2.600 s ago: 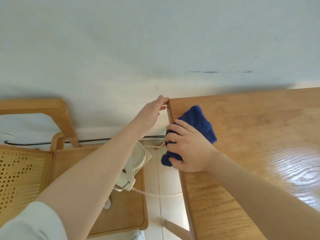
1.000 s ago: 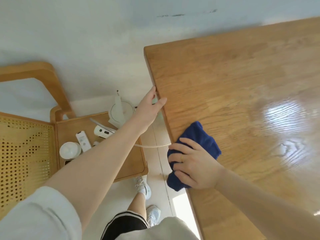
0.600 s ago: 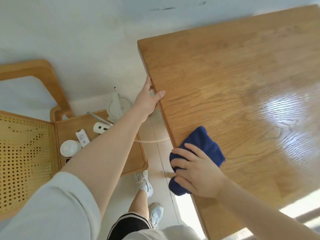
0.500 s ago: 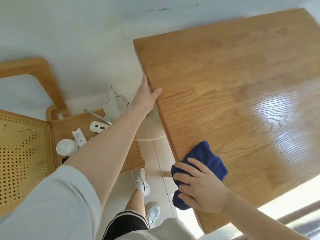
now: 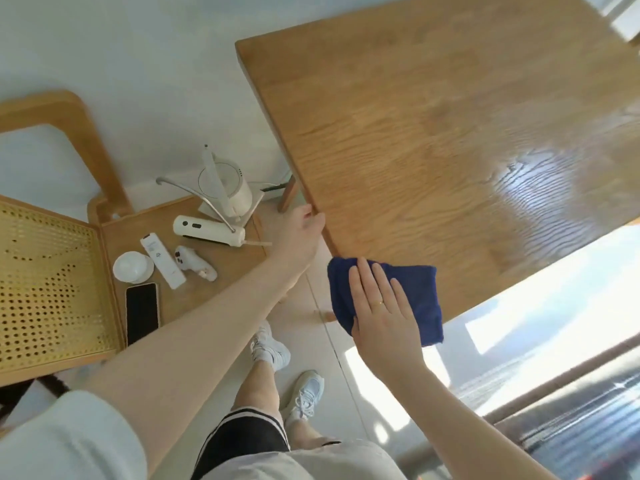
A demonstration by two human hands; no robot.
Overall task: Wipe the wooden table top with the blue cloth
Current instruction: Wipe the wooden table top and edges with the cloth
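Wiping pass at the table's near corner, cloth under my flat right palm.

My right hand (image 5: 379, 311) lies with fingers straight and together, pressing the blue cloth (image 5: 412, 299) onto the near corner of the wooden table top (image 5: 433, 133), part of the cloth overhanging both edges. My left hand (image 5: 299, 237) has its fingers curled over the table's side edge, steadying. I judge the corner stroke in hand; next, sweep inward across the unwiped far surface, keeping pressure even.

Head camera looks steeply down, close over the table (image 5: 433, 133) corner.
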